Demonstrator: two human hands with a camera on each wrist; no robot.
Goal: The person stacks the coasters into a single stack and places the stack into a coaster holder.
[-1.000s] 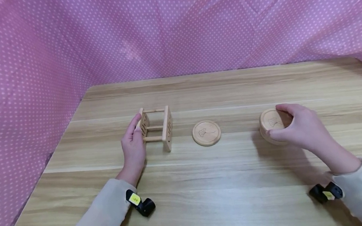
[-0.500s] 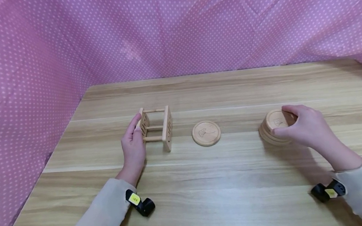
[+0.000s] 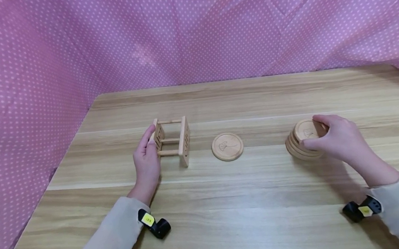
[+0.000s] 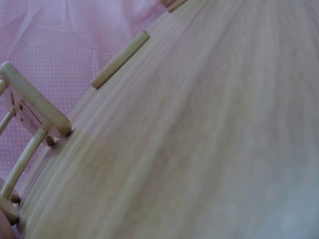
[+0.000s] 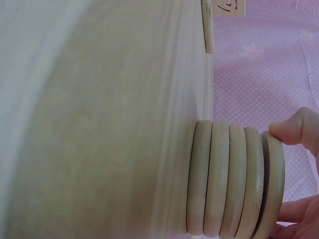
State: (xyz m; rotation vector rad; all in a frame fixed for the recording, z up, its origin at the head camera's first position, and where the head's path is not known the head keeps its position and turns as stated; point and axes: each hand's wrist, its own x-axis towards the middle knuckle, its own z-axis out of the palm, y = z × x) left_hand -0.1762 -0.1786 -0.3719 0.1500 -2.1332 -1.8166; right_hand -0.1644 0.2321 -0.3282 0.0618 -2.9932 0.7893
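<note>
A small wooden coaster rack (image 3: 184, 142), two slotted side panels joined by round bars, stands left of centre in the head view. My left hand (image 3: 146, 159) holds its left panel, thumb near the panel's front edge. Off to the right, my right hand (image 3: 342, 136) pinches the top coaster (image 3: 304, 129) of a wooden stack between thumb and fingers. In the right wrist view this coaster (image 5: 273, 174) sits slightly tilted, with a dark gap separating it from the coasters below (image 5: 219, 179). A single coaster (image 3: 227, 147) engraved with a ginkgo leaf lies flat between rack and stack.
A light wood-grain table (image 3: 231, 207) carries everything. Pink polka-dot cloth (image 3: 210, 28) hangs behind it and along the left side. Each sleeve cuff bears a black wrist camera, the left one (image 3: 155, 224) low over the table.
The right hand has shifted slightly right and drawn the top coaster off line with the stack, baring the edges below. The left hand, rack and single coaster have stayed put.
</note>
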